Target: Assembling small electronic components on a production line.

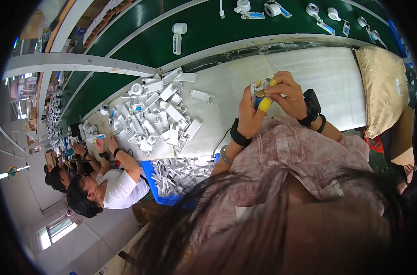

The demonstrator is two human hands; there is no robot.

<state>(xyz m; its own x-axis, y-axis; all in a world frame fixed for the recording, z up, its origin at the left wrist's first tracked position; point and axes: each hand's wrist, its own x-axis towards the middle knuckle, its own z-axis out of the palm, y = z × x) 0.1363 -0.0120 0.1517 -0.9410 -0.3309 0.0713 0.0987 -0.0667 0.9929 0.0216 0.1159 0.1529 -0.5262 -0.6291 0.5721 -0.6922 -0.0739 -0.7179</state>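
Observation:
Above the pale worktop (pixel 323 78), my left hand (pixel 249 120) and my right hand (pixel 286 97) meet around a small white plastic part (pixel 256 87). Both hands are closed on it, and the fingers cover much of its shape. Yellow wraps cover some fingertips. A patch of blue shows beneath the part by my left fingers; I cannot tell what it belongs to. Left of my hands, a single white plastic shell (pixel 202 96) lies on the worktop. Farther left spreads a heap of white plastic shells (pixel 160 112).
A green conveyor belt (pixel 208 25) beyond the worktop carries several white round-headed units (pixel 177 39) with handles. At the heap's near side sits a blue bin (pixel 160 195) of white parts. Brown wrapping (pixel 383 87) lies right. Co-workers (pixel 119 188) work at left.

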